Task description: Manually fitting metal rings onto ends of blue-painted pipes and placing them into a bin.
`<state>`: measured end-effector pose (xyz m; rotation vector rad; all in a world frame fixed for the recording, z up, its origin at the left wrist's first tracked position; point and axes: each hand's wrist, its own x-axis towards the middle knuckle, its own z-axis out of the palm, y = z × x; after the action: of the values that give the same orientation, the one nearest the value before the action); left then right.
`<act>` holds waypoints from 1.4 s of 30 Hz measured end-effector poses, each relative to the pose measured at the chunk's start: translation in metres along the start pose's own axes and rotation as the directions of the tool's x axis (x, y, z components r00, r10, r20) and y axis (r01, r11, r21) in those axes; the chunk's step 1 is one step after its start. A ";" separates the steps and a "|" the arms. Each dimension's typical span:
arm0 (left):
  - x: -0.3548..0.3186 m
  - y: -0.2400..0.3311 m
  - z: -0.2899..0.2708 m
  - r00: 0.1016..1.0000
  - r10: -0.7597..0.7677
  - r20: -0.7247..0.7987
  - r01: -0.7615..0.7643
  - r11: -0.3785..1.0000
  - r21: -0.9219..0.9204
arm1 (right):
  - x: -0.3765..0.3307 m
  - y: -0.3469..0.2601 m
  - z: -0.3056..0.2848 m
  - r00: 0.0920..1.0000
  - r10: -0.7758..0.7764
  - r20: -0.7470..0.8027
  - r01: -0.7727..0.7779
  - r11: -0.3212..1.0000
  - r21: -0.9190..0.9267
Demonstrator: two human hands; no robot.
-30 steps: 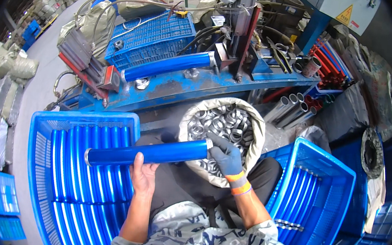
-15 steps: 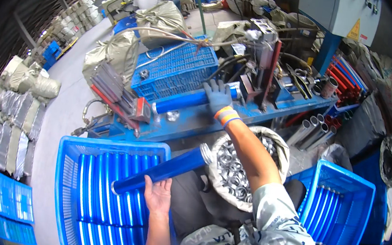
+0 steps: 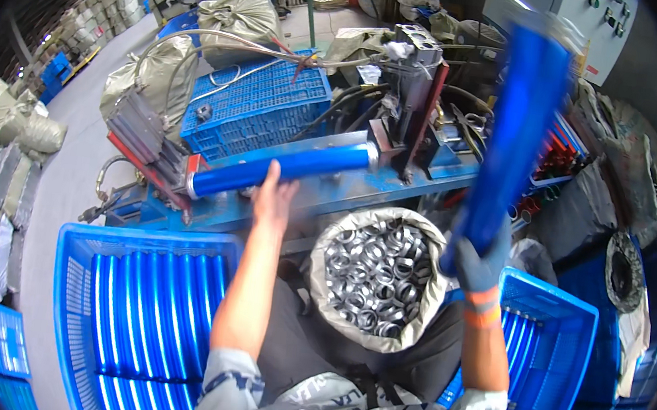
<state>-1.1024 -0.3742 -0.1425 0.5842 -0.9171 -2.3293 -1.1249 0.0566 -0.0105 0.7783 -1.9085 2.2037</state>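
Observation:
A blue metal tube (image 3: 300,166) lies across the blue workbench, between a red-framed clamp (image 3: 192,167) at its left end and a metal fixture at its right end. My bare left hand (image 3: 271,199) is at the tube's near side. Its thumb overlaps the tube, and its fingers are apart rather than wrapped round it. In my gloved right hand (image 3: 478,262) a second blue tube (image 3: 519,129) stands nearly upright, gripped near its lower end and smeared by motion. Before my lap sits a pale sack (image 3: 322,284) full of silver metal rings (image 3: 378,270).
Left of my legs stands a blue crate (image 3: 77,235) of blue tubes; another blue crate (image 3: 584,328) with tubes stands right. Behind the bench are an upturned blue crate (image 3: 254,109), hoses and tied sacks (image 3: 239,23). A grey control cabinet (image 3: 595,33) rises at the far right.
My right hand has lifted a tube off the bench, swinging it right and upright. My left hand has moved forward to the bench, where a tube now lies; no tube remains above the left crate.

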 end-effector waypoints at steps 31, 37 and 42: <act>0.178 0.027 -0.088 0.865 -0.489 0.112 0.480 0.872 0.095 | -0.632 -0.114 -0.288 0.301 0.400 -0.866 -0.919 -0.120 -0.375; 0.018 -0.029 -0.131 0.951 -0.308 0.035 0.238 0.798 0.554 | -0.745 -0.078 -0.311 0.100 0.672 -0.733 -0.903 -0.248 -0.351; -0.075 0.005 -0.162 0.976 -0.200 -0.087 0.206 0.710 0.674 | -0.775 -0.040 -0.325 0.100 0.834 -0.543 -0.896 -0.162 -0.414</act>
<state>-0.9525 -0.4059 -0.2332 1.0282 -1.8138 -2.1125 -0.5384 0.5559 -0.3498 -1.2484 -3.3980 1.1818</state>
